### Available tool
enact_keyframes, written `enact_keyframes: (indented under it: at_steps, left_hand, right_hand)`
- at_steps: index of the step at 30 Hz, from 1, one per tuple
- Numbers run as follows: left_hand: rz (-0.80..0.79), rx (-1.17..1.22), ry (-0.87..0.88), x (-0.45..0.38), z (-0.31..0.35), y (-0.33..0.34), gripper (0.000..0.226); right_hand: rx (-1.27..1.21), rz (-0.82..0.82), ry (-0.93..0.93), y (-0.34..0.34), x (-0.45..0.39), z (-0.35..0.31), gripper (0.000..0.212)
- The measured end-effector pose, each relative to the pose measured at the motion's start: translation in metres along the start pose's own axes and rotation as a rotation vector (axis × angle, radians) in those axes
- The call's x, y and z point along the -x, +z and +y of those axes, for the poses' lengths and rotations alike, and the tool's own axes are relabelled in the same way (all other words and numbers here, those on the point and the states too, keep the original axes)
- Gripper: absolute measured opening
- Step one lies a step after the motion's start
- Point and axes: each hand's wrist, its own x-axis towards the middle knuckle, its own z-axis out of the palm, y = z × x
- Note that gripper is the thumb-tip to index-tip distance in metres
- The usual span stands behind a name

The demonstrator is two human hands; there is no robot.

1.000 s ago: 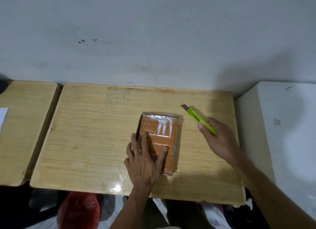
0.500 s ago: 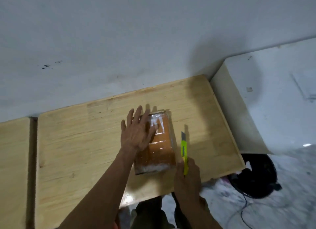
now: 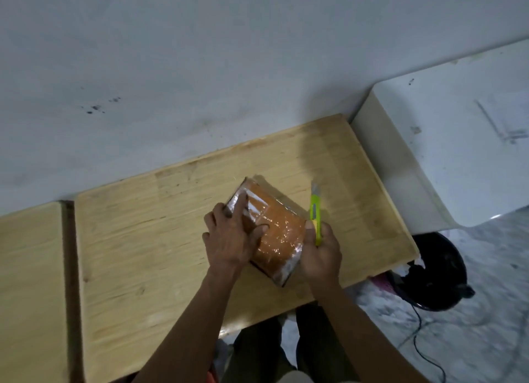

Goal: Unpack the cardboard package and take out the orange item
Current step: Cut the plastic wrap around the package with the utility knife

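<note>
On table (image 3: 143, 239) | package (image 3: 276, 231) under left-hand fingers (image 3: 243, 211) | cutter (image 3: 315, 213) right

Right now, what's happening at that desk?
A person is working on a tape-wrapped orange-brown package lying on the wooden desk. The left hand presses flat on the package's left side, one finger stretched toward its far end. The right hand grips a green utility knife by the package's right edge, blade pointing away from the person. The package looks sealed; nothing is out yet.
</note>
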Motion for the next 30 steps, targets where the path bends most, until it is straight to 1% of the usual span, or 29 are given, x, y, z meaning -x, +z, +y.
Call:
enact_keyframes:
  at_steps: [3, 6, 10, 12, 14, 16, 20, 24, 27, 30]
  left_hand:
    - [0.023, 0.004, -0.124, 0.022, 0.000, 0.007, 0.092]
    - [0.031, 0.065, -0.246, 0.043, 0.006, 0.014, 0.092]
    - [0.025, 0.125, -0.396, 0.060, 0.026, 0.025, 0.089]
    - [0.019, 0.134, -0.438, 0.064, 0.034, 0.032, 0.087]
    - [0.016, 0.152, -0.454, 0.065, 0.037, 0.039, 0.086]
    - [0.031, 0.131, -0.450, 0.067, 0.037, 0.044, 0.084]
    - [0.108, 0.036, -0.424, 0.072, 0.034, 0.048, 0.084]
    - [0.164, 0.000, -0.264, 0.061, 0.031, 0.048, 0.082]
    - [0.148, -0.035, -0.173, 0.046, 0.029, 0.049, 0.082]
    - [0.104, -0.037, -0.142, 0.037, 0.022, 0.052, 0.084]
  right_hand:
    - [0.144, -0.157, -0.113, -0.004, -0.027, -0.008, 0.023]
    - [0.306, -0.305, -0.203, -0.005, -0.055, -0.025, 0.026]
    - [0.398, -0.473, -0.294, -0.002, -0.085, -0.038, 0.027]
    - [0.428, -0.534, -0.314, 0.001, -0.096, -0.037, 0.030]
    - [0.449, -0.566, -0.316, 0.002, -0.105, -0.034, 0.029]
    - [0.442, -0.558, -0.328, 0.001, -0.110, -0.030, 0.025]
    - [0.355, -0.414, -0.380, -0.020, -0.104, -0.023, 0.025]
    - [0.311, -0.293, -0.347, -0.058, -0.083, -0.010, 0.024]
    - [0.325, -0.305, -0.288, -0.079, -0.066, 0.001, 0.024]
    - [0.341, -0.350, -0.225, -0.082, -0.052, 0.011, 0.023]
